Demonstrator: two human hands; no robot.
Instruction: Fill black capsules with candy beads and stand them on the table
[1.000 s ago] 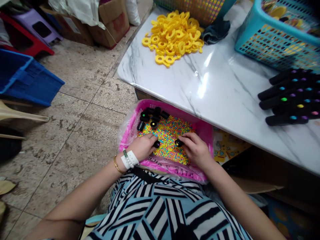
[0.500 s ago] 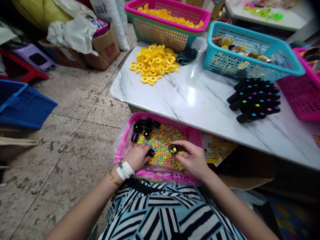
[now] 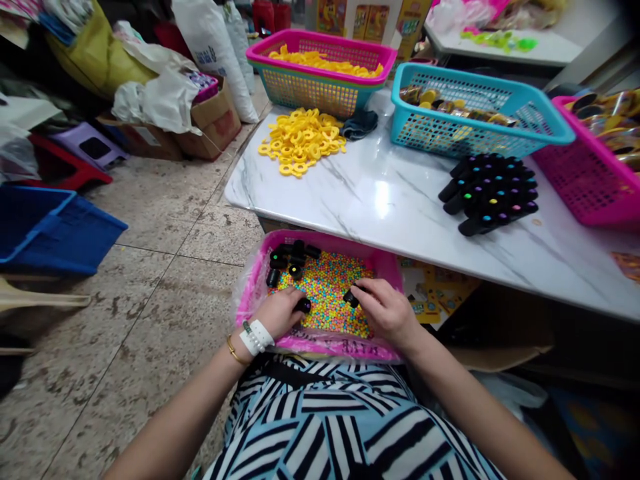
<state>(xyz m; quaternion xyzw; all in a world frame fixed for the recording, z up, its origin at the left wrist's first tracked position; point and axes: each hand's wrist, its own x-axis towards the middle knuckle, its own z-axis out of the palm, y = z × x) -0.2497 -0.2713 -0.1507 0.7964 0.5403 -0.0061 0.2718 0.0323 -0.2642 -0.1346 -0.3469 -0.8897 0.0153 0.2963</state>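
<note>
A pink basket (image 3: 387,265) lined with clear plastic rests at my lap, filled with small multicoloured candy beads (image 3: 327,283). Over its left half, my left hand (image 3: 277,313) grips a short black tube (image 3: 303,305) with a purple dot at its end. My right hand (image 3: 387,310) pinches another black tube (image 3: 351,297) just above the beads, its open end no longer facing me. Several loose black tubes (image 3: 296,253) lie on the beads at the basket's far left, some with a coloured dot. The fingertips of my left hand are partly hidden.
On the marble-patterned table (image 3: 340,193) lie a heap of yellow ring pieces (image 3: 300,140), a dark cloth (image 3: 359,125) and a cluster of black tubes (image 3: 493,193). A blue basket (image 3: 480,133) and a pink basket (image 3: 590,180) stand behind. A blue crate (image 3: 65,230) sits on the floor.
The view has tilted up, showing more of the table. My right hand's tube showed beads in its open mouth half a second ago; now it is tipped over. My left hand keeps its tube.
</note>
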